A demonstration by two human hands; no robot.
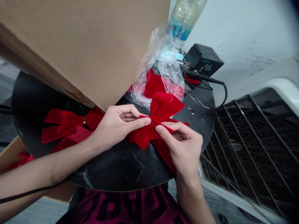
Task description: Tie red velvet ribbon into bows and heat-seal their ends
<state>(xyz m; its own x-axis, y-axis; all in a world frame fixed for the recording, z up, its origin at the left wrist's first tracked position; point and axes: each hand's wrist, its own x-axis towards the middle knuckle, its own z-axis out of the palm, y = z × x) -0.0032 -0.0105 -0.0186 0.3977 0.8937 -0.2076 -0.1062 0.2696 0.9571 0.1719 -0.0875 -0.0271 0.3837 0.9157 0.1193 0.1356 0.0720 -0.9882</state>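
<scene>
Both my hands pinch a red velvet bow (163,107) at its middle, just over the black round table. My left hand (119,126) grips the centre from the left, thumb on top. From the right, my right hand (183,140) closes thumb and fingers on the same middle part, close to the left thumb. Loops spread above and below, and a ribbon tail hangs under my right hand. More red bows (64,123) lie on the table beyond my left forearm, partly covered by it. One has a small shiny band.
A large cardboard box (93,40) stands at the back left. Behind the bow sits a clear plastic bag (171,70) with red pieces. A bottle (187,18), a black dial unit (205,59) and a corded soldering-iron-like tool (201,76) are farther back. A grilled appliance (254,143) stands right of the marble-patterned table (121,171).
</scene>
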